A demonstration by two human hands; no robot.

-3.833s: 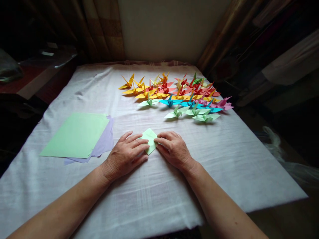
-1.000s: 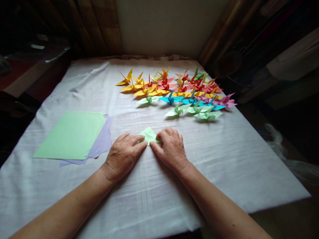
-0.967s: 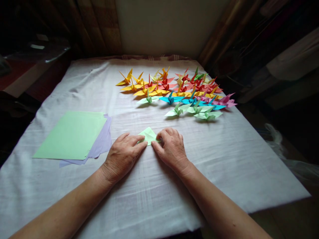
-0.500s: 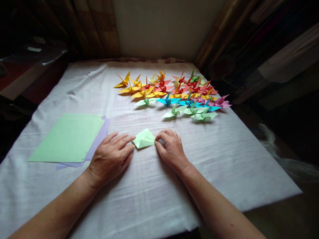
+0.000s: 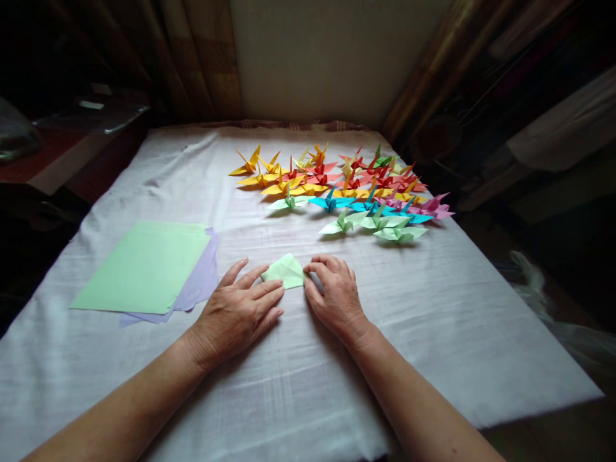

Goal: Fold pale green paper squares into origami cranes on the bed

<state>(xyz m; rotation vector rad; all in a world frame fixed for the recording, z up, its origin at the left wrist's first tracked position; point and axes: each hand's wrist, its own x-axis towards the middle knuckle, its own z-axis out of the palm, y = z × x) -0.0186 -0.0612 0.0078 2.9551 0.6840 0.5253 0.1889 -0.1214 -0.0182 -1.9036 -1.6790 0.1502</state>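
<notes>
A small folded piece of light green paper lies flat on the cloth between my two hands. My left hand is spread, its fingertips resting on the paper's left corner and lower left edge. At the paper's right corner, my right hand has its thumb and forefinger closed together, pinching the tip. The other fingers of that hand are curled.
A white cloth covers the table. To the left lie green paper sheets on top of purple sheets. Several folded paper cranes, among them a blue crane and a pale green crane, stand beyond my hands toward the back right.
My left hand has slid right and its fingers now lie over the paper's lower left edge. The paper's raised fold looks flatter. The whole view has shifted slightly.
</notes>
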